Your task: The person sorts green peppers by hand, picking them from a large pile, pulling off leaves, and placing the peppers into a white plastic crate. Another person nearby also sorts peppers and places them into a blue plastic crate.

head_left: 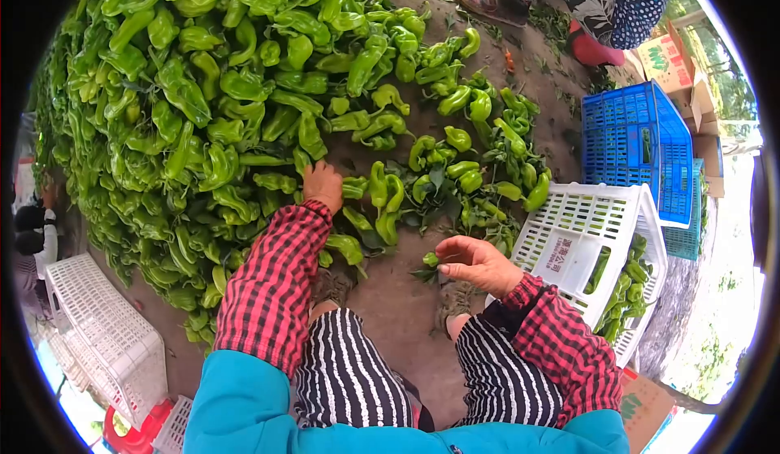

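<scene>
A large heap of green peppers [187,112] fills the left and upper middle of the head view. My left hand [323,186] reaches to the heap's near edge, its fingertips touching a green pepper [301,161]; whether they grip it is unclear. To the right, my right hand [479,265] hovers over the ground with thumb and fingers apart and holds nothing. Just beyond its fingertips lies a small green pepper [431,259]. Loose peppers with leaves [467,173] lie on the ground ahead of both hands. A tilted white crate [561,243] with peppers inside stands right of my right hand.
Blue crates [621,141] and cardboard boxes [670,64] stand at the right. Another white crate [110,336] is at the lower left, near a red plastic item [138,431]. Another person's legs and shoe [492,7] show at the top. Brown ground [390,308] lies between my feet.
</scene>
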The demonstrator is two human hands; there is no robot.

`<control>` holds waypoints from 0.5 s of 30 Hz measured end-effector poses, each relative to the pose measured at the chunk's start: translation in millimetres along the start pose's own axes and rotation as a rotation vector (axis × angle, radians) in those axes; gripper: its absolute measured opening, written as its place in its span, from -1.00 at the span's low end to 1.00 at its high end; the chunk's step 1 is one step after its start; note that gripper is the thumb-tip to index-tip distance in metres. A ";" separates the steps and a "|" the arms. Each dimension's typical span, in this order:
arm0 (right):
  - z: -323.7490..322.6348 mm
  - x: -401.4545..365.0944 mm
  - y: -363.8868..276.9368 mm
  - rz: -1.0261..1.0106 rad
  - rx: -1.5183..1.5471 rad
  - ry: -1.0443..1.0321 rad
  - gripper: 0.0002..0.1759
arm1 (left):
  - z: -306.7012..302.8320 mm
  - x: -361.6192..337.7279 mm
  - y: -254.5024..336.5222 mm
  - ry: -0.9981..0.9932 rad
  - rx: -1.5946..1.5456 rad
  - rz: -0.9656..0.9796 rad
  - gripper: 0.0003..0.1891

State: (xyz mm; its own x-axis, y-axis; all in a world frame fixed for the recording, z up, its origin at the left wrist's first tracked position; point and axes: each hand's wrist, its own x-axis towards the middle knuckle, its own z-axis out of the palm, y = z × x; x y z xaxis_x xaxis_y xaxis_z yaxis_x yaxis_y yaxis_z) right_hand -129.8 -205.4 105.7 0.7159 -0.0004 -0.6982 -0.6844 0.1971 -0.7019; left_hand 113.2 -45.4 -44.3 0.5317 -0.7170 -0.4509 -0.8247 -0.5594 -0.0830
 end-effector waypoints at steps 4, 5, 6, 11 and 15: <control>3.4 7.9 1.1 0.156 0.172 0.017 -0.56 | -1.7 -44.4 0.6 -0.166 -1.018 -0.020 -0.77; 6.0 11.4 -1.2 0.225 0.286 0.063 -0.56 | -0.6 -53.5 1.6 -0.314 -1.738 -0.061 -0.72; 8.8 16.7 -2.0 0.224 0.282 0.057 -0.56 | -9.6 -64.1 4.0 -0.309 -1.738 -0.066 -0.72; 43.4 43.3 -18.5 -0.055 0.526 0.088 -0.49 | -56.6 -97.3 27.8 -0.555 -2.366 0.128 -0.68; 63.3 49.5 -18.4 -0.077 0.571 0.108 -0.43 | -49.3 -101.6 44.3 -0.929 -1.942 0.366 -0.59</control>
State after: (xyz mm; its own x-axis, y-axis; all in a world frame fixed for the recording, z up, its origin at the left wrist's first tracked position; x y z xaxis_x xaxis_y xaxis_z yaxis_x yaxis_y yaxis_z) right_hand -73.0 -147.0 92.9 0.7224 -0.1295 -0.6792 -0.4265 0.6897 -0.5852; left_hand 32.1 -17.8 41.7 -0.2700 -0.8439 -0.4636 0.6451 -0.5160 0.5636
